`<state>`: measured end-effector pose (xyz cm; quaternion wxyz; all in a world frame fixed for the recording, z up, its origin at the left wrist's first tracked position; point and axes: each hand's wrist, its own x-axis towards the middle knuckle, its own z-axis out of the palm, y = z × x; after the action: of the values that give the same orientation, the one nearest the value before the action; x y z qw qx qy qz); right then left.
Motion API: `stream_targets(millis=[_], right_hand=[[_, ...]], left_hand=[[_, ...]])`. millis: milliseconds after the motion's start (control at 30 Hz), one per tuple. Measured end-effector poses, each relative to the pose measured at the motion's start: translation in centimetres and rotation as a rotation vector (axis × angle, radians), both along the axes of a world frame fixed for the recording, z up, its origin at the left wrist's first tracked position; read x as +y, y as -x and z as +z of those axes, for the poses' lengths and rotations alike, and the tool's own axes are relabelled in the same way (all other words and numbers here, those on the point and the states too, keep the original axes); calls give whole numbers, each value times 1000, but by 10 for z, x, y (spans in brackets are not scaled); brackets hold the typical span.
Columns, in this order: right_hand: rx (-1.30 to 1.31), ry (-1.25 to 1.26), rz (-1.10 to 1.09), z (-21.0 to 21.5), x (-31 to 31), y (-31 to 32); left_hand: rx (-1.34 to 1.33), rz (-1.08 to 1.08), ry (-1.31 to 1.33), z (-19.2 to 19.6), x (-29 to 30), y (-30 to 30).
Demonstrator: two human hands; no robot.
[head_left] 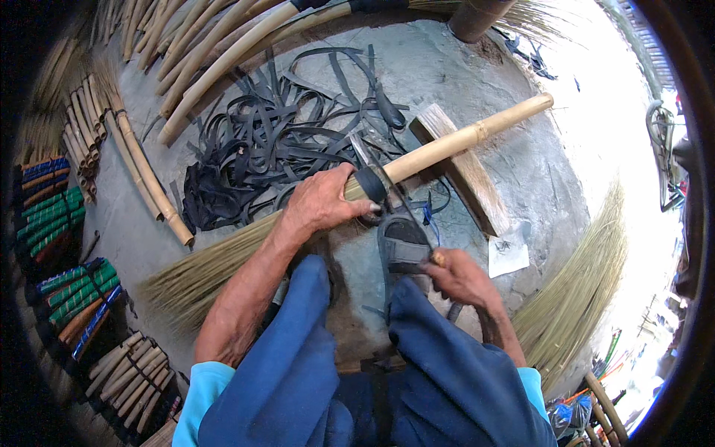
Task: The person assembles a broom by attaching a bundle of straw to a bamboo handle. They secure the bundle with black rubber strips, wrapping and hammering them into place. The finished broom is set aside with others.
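Note:
A broom with a bamboo handle (477,136) lies slantwise in front of me, its straw bristles (205,276) spreading to the lower left. My left hand (324,200) is closed round it beside the black rubber band (369,184) wound where straw meets bamboo. In my closed right hand (462,277) is a knife (403,197) with a long, thin blade. The blade crosses the handle next to the band; whether it touches the rubber I cannot tell. A wooden block (477,190) lies under the handle, farther along it.
Black rubber strips (275,127) lie heaped beyond my left hand. Bamboo poles (223,63) stretch across the far left. Bundled handles (78,298) line the left side. Loose straw (577,290) lies at right, near a white paper (509,255). My sandalled foot (406,242) is below the broom.

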<state>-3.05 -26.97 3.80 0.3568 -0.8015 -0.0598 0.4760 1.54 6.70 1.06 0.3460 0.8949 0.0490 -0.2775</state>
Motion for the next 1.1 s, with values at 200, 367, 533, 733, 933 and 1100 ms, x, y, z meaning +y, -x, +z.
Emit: stream_targets(millis=[200,367,533,733,933,1100], right_hand=[[-6,-70,13,-12,4,4],[55,-82,-140,-20,16,5],[-10,-59,-72,-28,26,2],[-55,-203,62,-54,24,9],[-95,-144,-78,-55,47,9],[-265,-110,-115,-38,30,17]], left_hand=[[-340,-42,-198,-5,-6,10],[-220,-54,-69,-12,10,-8],[-136,-52,-33,-20,25,-22],[-213,-53,-53,-30,30,-28],[-234,-38,-18,-16,24,-29],[-305,35,-88,-10,14,-15]])
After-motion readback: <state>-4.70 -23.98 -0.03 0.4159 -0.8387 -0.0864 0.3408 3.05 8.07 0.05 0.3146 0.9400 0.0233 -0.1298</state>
